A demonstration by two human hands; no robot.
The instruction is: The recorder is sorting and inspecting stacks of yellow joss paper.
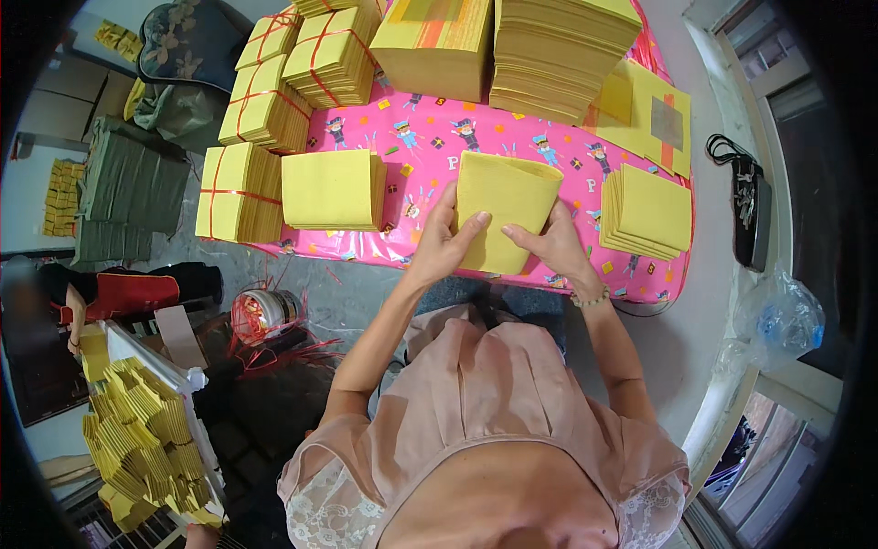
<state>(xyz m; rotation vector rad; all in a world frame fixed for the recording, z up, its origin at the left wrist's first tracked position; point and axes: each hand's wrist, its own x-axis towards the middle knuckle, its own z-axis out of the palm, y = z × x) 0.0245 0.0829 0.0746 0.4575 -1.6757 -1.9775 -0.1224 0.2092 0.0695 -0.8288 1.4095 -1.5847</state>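
Left hand [446, 240] and right hand [558, 242] grasp folded yellow paper [508, 203] near the front edge of the pink tabletop [361, 251]; bare room separates it from the left stack [329, 189].

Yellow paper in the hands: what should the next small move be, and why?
Probably press the yellow paper flatter: its upper edge bows open toward the right, while the left hand and right hand hold its sides, thumbs resting on its face.

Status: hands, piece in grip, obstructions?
Left hand, right hand: both gripping folded yellow paper, thumbs on its near face. Yellow stacks flank it; none covers it.
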